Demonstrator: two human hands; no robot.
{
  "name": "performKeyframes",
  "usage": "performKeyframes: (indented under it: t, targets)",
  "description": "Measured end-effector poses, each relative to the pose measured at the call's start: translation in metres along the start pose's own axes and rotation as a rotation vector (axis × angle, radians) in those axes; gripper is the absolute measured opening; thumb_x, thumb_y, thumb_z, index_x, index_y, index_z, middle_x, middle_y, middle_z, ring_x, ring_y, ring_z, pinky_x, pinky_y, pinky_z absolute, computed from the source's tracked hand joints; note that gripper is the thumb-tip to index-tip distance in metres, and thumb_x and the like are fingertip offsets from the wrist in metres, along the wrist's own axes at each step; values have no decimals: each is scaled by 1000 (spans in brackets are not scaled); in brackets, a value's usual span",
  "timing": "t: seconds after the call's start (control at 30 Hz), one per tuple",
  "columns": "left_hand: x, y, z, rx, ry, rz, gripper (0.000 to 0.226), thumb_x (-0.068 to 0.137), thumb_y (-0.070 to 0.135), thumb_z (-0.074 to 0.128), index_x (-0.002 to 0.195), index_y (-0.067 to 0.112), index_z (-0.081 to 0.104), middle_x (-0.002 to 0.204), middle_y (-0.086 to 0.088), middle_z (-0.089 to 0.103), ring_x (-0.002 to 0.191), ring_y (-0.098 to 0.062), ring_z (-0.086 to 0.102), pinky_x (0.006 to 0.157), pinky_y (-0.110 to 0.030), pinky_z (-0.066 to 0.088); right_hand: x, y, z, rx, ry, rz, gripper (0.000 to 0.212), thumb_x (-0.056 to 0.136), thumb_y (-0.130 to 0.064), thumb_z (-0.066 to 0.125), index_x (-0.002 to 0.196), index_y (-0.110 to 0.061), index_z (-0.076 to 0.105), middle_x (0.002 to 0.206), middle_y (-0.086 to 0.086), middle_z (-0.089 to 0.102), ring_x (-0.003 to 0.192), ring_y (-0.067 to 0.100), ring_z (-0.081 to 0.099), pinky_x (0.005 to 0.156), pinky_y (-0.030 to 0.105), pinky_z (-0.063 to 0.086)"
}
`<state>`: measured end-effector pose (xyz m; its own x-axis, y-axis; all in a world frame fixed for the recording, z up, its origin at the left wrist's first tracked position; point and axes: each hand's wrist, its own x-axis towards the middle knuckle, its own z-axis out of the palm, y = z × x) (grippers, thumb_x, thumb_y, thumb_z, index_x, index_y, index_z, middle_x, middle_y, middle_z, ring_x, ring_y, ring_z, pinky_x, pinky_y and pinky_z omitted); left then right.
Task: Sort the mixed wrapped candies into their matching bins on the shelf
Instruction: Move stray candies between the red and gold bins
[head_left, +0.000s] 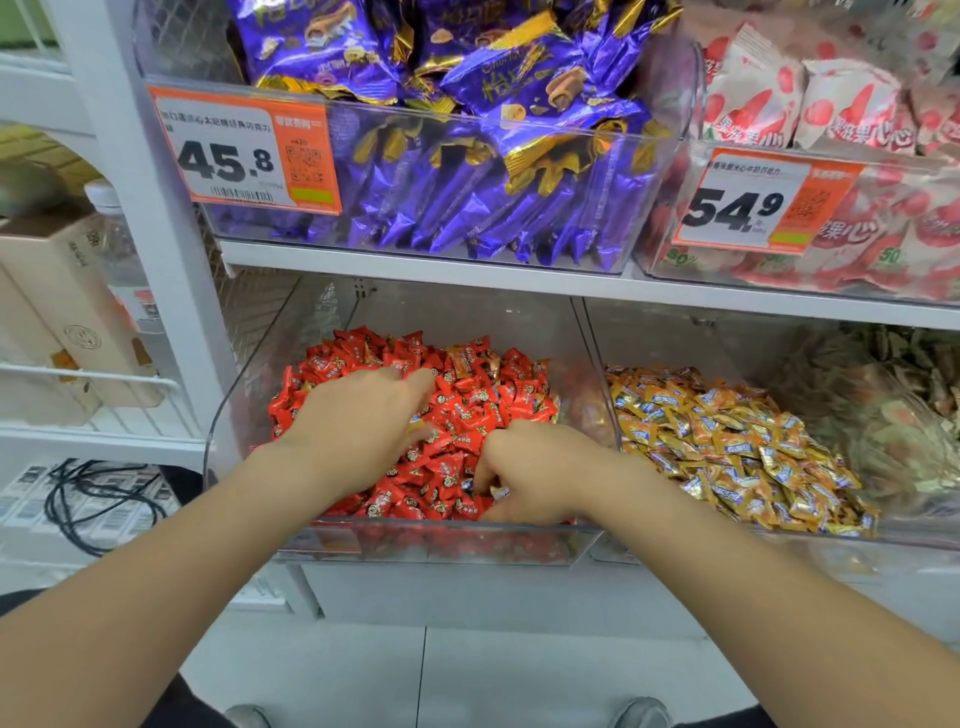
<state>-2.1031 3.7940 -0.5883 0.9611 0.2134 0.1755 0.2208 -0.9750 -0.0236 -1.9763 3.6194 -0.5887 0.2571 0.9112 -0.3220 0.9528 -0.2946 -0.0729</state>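
White shelving (171, 270), pale tiled floor (519, 670), black cables (78, 470)

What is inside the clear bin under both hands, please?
Red candies with a few orange ones mixed in; the left hand and right hand cover whatever lies beneath them.

A black cable (98, 506) coils (lower left) below tall beige cartons (52, 291).

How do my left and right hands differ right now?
The left hand lies flat, fingers straight, on the red candies; the right hand curls its fingers round a gold-wrapped candy. The left hand sits farther back, the right hand nearer the front. Both are in the red candy bin.
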Motion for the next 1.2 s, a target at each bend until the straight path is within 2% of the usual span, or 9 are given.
performKeyframes:
  t: [0.13, 0.2, 0.27, 0.43, 0.53, 0.67, 0.9, 1.07, 1.2]
  targets:
    - [0, 20, -2, -212, -92, 147, 40, 100, 55, 41, 84, 26, 64, 84, 7, 57, 85, -19, 60, 69, -38, 52, 9, -2, -1, -1, -71, 32, 29, 89, -46, 77, 113, -31, 77, 108, -9, 72, 103, 21, 65, 75, 33, 52]
    - [0, 26, -3, -317, -221, 144, 38, 86, 53, 41, 71, 23, 60, 72, 3, 60, 75, -19, 59, 66, -43, 53, 10, -1, 2, 15, -35, 54, 14, 85, -36, 79, 81, -31, 67, 85, -12, 66, 91, 23, 63, 64, 28, 45]
    - [2, 26, -3, -324, -273, 110, 36, 80, 49, 39, 67, 21, 57, 67, 1, 60, 69, -20, 58, 64, -45, 54, 9, 3, 3, 37, 0, 91, 33, 81, -33, 79, 63, -29, 52, 66, -13, 53, 78, 22, 56, 56, 25, 36]
    - [9, 23, 0, -278, -307, 78, 37, 97, 15, 39, 115, 31, 67, 83, 8, 65, 78, -16, 61, 75, -40, 56, -1, 12, -8, 78, 217, 178, 23, 95, -45, 64, 102, -23, 65, 91, 3, 64, 96, 33, 64, 76, 40, 55]
    - [12, 30, 0, -265, -313, 86, 37, 96, 12, 39, 106, 35, 66, 76, 13, 60, 72, -11, 56, 66, -36, 49, -11, 13, -13, 48, 248, 148, 29, 107, -43, 50, 111, -14, 47, 82, 0, 44, 73, 29, 50, 66, 39, 41]
    - [16, 39, 4, -191, -254, 104, 15, 90, 28, 53, 91, 32, 68, 78, 12, 64, 79, -16, 61, 62, -31, 46, -19, 13, -18, 169, 280, 100, 21, 98, -33, 54, 96, -17, 41, 71, 6, 46, 59, 25, 43, 55, 40, 35]
    - [26, 41, 14, -53, -323, 126, 20, 85, 46, 77, 102, 36, 75, 102, 11, 70, 101, -20, 68, 70, -32, 47, -16, 12, -15, 58, 193, 118, 11, 79, -22, 54, 80, -26, 65, 69, -8, 64, 74, 17, 60, 63, 33, 53]
    - [26, 38, 12, 28, -437, 184, 45, 82, 61, 78, 120, 38, 71, 119, 7, 67, 113, -22, 65, 74, -36, 48, -9, 9, -2, -93, 31, 53, 24, 86, -51, 72, 90, -27, 70, 73, -11, 60, 78, 20, 61, 56, 28, 38]
    - [25, 40, 11, 35, -429, 206, 32, 84, 49, 80, 113, 38, 73, 113, 9, 67, 109, -21, 65, 78, -37, 53, 4, 9, 1, -68, -45, 54, 44, 82, -64, 76, 108, -29, 76, 86, -10, 68, 86, 21, 63, 72, 36, 57]
